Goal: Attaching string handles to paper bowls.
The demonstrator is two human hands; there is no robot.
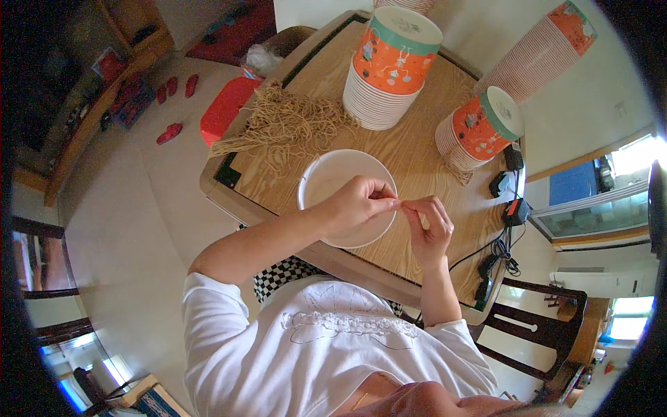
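Observation:
Over the right rim of a white round bowl [321, 174], my left hand [360, 200] and my right hand [432, 224] meet fingertip to fingertip. Each is closed in a pinch. Whatever they hold between the tips, if anything, is too small to make out. The bowl stands near the front edge of a wood-grain table [278, 186]; my left forearm and hand hide part of its inside. Beyond it lies a loose heap of tan strings [285, 124], some trailing off the table's left corner.
Tall nested orange-and-green paper tubs [392, 66] stand upside down at the back. A smaller stack [479, 128] is at the right, near black adapters and cables [506, 250]. A red stool [226, 111] is left of the table; a dark wooden chair [535, 323] is at right.

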